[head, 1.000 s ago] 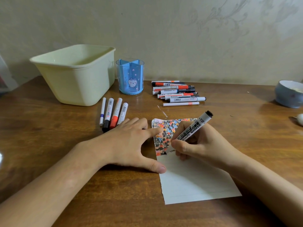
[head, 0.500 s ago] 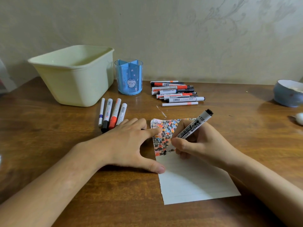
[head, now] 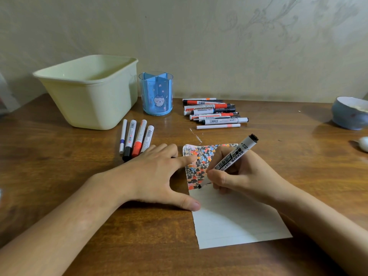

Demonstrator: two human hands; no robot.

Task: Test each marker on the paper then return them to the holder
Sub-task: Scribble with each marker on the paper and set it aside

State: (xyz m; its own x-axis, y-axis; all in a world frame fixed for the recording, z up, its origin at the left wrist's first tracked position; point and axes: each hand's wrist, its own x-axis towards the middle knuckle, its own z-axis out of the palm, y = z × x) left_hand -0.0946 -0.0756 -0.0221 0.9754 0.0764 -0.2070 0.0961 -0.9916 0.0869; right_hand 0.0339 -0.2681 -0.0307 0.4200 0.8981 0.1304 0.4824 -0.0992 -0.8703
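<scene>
My right hand point(head: 241, 176) grips a black board marker point(head: 237, 153), its tip touching the white paper point(head: 235, 220) at the lower edge of a patch of black, orange and blue scribbles. My left hand point(head: 157, 174) lies flat, forefinger and thumb pressing the paper's left edge. The blue divided holder point(head: 156, 94) stands at the back and looks to hold no markers. Several capped markers point(head: 136, 137) lie in a row just beyond my left hand. A pile of more markers point(head: 214, 113) lies right of the holder.
A cream plastic tub point(head: 89, 90) stands left of the holder by the wall. A blue-grey bowl point(head: 349, 113) sits at the right edge of the wooden table point(head: 59, 176), with a small white object point(head: 363, 143) near it.
The marker tip has shifted slightly left along the bottom of the scribbled patch. My left hand has stayed in place on the paper.
</scene>
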